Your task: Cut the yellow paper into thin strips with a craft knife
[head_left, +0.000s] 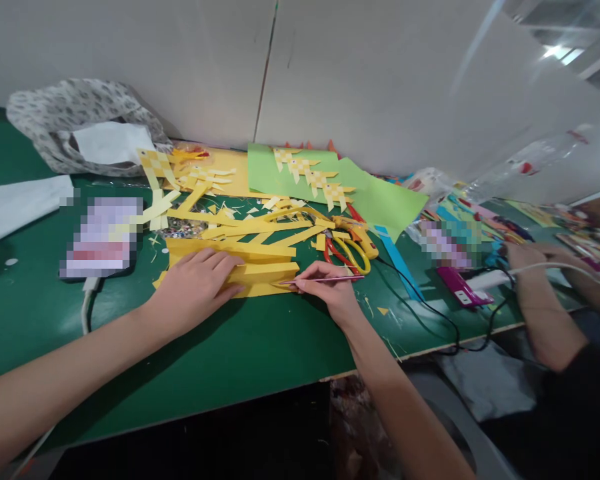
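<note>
My left hand [199, 285] lies over a folded sheet of yellow paper [265, 270], its fingers bent a little and the thumb out along the sheet. The paper has raised lengthwise pleats. At its right end my right hand [330, 285] pinches a thin, pink pen-like tool [353, 277], whose tip touches the sheet. Just behind are loose yellow paper strips [240, 230] and scissors with red and yellow handles [353, 257]. A yellow glue gun [363, 239] with a black cord rests beside them.
A phone [107, 233] on a white cable lies to the left. Woven checkered paper figures [316, 179] rest on green paper [385, 197] by the wall. A patterned cloth bag [80, 123] stands at the back left. At right, another person's arm [545, 313] reaches over the table near a magenta box [463, 287].
</note>
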`<control>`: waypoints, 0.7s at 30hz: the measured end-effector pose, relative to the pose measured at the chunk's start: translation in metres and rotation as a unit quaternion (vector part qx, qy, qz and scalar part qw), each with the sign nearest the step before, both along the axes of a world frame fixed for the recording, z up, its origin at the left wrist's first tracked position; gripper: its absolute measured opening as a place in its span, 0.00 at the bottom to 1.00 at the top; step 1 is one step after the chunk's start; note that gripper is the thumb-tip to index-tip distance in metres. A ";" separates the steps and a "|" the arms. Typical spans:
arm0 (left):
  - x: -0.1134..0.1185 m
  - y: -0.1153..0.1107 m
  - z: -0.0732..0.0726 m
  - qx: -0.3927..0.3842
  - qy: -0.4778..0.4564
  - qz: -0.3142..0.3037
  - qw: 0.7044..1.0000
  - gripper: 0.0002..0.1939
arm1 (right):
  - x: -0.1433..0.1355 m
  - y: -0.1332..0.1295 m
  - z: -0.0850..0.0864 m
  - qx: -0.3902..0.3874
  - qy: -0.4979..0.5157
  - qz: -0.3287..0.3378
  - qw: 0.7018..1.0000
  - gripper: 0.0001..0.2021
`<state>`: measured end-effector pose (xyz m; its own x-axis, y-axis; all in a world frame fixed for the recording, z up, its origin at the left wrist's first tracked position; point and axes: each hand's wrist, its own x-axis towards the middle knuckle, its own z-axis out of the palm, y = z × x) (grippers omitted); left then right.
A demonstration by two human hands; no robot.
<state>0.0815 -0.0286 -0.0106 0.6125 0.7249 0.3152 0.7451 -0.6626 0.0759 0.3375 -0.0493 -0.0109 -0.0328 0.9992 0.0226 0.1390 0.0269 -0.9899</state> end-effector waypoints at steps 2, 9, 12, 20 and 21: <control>0.000 -0.001 0.000 0.002 0.001 0.001 1.000 0.14 | 0.001 0.000 -0.002 0.003 0.005 0.002 1.000 0.05; -0.001 0.000 -0.001 0.001 0.005 0.003 1.000 0.15 | 0.002 0.000 0.001 -0.007 0.017 -0.002 1.000 0.05; -0.001 0.000 -0.001 0.006 0.002 -0.002 1.000 0.14 | 0.005 -0.001 0.001 -0.011 0.026 -0.008 1.000 0.05; 0.000 0.000 -0.001 0.013 -0.001 -0.003 1.000 0.14 | 0.004 -0.002 -0.003 0.003 0.023 -0.017 1.000 0.06; 0.000 0.000 -0.001 0.013 -0.001 -0.003 1.000 0.14 | 0.004 -0.002 -0.004 0.003 0.018 -0.014 1.000 0.07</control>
<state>0.0813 -0.0284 -0.0119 0.6153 0.7131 0.3360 0.7416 -0.6682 0.0601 0.3412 -0.0511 -0.0147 -0.0034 0.9996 0.0295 0.1034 0.0297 -0.9942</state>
